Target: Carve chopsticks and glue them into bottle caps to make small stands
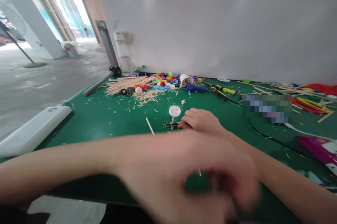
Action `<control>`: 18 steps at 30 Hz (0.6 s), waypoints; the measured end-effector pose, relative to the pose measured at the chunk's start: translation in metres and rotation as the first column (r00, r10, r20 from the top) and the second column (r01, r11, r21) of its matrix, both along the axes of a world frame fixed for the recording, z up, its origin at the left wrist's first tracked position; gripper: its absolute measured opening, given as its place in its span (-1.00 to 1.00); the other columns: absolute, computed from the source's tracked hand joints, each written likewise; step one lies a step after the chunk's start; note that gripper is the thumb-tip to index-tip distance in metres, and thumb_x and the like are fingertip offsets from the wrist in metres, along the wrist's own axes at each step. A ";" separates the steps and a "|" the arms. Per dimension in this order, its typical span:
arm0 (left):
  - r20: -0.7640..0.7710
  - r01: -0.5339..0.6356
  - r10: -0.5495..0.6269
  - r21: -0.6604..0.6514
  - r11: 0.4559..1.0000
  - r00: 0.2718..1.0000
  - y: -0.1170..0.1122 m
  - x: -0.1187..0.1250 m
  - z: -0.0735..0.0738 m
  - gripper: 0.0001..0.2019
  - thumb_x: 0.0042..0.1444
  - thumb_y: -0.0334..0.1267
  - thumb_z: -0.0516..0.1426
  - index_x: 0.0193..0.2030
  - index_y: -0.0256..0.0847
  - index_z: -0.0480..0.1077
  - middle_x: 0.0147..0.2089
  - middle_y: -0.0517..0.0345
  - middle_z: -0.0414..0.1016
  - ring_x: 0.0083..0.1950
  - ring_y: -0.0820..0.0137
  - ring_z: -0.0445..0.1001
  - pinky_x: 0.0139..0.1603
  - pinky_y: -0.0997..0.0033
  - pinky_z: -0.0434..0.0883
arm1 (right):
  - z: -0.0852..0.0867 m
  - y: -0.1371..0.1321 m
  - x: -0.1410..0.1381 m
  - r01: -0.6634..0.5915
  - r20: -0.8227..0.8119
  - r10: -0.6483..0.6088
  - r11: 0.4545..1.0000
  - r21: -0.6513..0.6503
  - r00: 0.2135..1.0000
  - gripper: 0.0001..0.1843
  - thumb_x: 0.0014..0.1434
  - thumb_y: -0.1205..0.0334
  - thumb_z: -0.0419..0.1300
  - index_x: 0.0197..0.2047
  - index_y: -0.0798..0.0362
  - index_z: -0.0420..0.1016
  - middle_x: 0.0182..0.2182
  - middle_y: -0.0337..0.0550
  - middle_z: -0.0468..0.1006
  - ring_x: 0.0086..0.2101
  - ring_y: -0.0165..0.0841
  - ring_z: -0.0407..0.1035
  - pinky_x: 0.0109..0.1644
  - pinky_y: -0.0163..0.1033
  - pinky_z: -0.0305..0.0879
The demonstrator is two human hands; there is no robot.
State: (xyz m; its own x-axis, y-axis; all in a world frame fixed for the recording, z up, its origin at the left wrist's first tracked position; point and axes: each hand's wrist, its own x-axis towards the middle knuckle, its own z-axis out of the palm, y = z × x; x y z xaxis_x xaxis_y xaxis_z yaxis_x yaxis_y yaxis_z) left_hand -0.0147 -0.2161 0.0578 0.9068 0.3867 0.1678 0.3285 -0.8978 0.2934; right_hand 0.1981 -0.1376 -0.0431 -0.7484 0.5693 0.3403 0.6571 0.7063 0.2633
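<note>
My left hand (184, 178) is close to the camera and smeared by motion, crossing the lower frame from the left; its fingers cannot be read. My right hand (201, 120) rests on the green table (100, 119) farther out, fingers curled round a small dark tool, perhaps cutters, whose tips (171, 124) point left. Just beyond the tips stands a white cap on a thin stick (174, 112). A loose wooden stick (150, 126) lies to its left.
A bundle of wooden sticks (129, 84), coloured bottle caps (165, 81), wood chips, a blue glue gun (195, 88) and yellow-handled tools (223, 90) lie at the back before a white board (216, 31). A white object (31, 131) sits left; a magenta object (319, 148) and cables right.
</note>
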 end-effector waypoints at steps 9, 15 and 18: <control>-0.167 -0.348 0.426 0.358 0.866 0.889 0.079 -0.002 -0.026 -0.70 0.29 -0.08 -0.05 -0.02 -0.19 0.36 -0.15 0.03 0.45 -0.25 0.30 0.45 -0.41 0.39 0.26 | 0.000 0.002 -0.001 -0.018 0.026 0.016 0.997 0.074 1.000 -0.50 0.36 -0.05 -0.10 -0.37 0.05 0.49 -0.47 -0.19 0.42 -0.40 -0.36 0.26 -0.37 -0.23 -0.03; -0.056 -0.397 0.410 0.161 0.904 0.911 0.092 -0.004 -0.026 -0.71 0.27 -0.07 -0.03 -0.06 -0.16 0.40 -0.20 0.11 0.51 -0.22 0.35 0.45 -0.36 0.41 0.23 | 0.001 -0.004 0.002 -0.044 -0.056 0.055 0.983 0.179 0.997 -0.53 0.36 -0.02 -0.05 -0.37 0.07 0.51 -0.51 -0.21 0.43 -0.42 -0.39 0.24 -0.36 -0.23 -0.02; -0.020 -0.382 0.387 0.106 0.918 0.922 0.097 -0.005 -0.026 -0.72 0.23 -0.08 0.03 -0.07 -0.16 0.42 -0.21 0.13 0.53 -0.23 0.37 0.45 -0.31 0.42 0.25 | 0.001 -0.005 0.003 -0.047 -0.080 0.066 0.976 0.213 0.995 -0.56 0.35 0.01 -0.03 -0.37 0.09 0.52 -0.50 -0.20 0.44 -0.42 -0.40 0.24 -0.36 -0.24 -0.01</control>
